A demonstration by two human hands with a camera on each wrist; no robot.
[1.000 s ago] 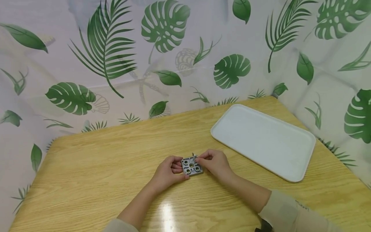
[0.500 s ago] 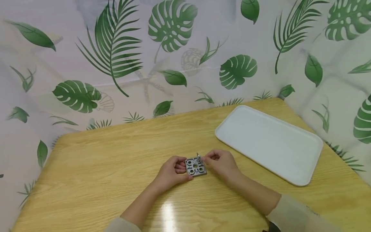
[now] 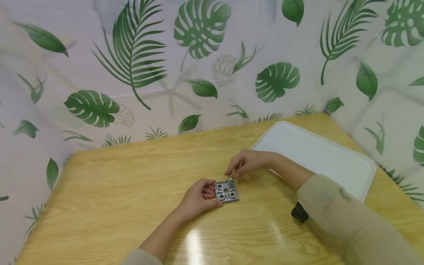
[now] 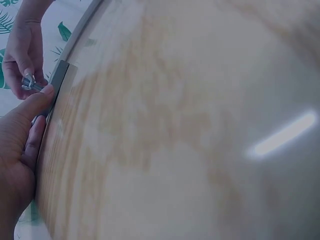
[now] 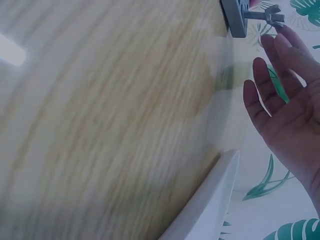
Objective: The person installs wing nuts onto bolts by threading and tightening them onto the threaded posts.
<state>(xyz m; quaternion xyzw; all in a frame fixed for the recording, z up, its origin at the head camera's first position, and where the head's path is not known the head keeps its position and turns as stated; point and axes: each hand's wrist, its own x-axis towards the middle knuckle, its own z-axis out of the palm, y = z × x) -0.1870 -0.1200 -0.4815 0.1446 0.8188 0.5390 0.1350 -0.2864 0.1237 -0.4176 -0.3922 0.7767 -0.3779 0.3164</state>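
Observation:
A square grey metal plate [image 3: 227, 195] with several round holes lies on the wooden table. My left hand [image 3: 198, 195] holds its left side, thumb at the near edge and fingers along the far part. A small silver wing screw [image 5: 270, 16] stands upright from the plate's far right corner. Over that corner is my right hand [image 3: 250, 162], its index fingertip right at the screw's wings and the thumb apart from it. In the right wrist view the fingers [image 5: 262, 82] of this hand are spread and loosely bent. The left wrist view shows the plate edge-on.
A white rectangular tray [image 3: 318, 151] lies at the back right, partly covered by my right forearm. Behind the table [image 3: 132, 176] hangs a leaf-printed cloth [image 3: 205, 66]. A black device [image 3: 299, 212] is at my right sleeve.
My right hand has gone from pinching the wing screw on its right side to reaching over it from the far side, elbow raised. My left hand keeps hold of the plate.

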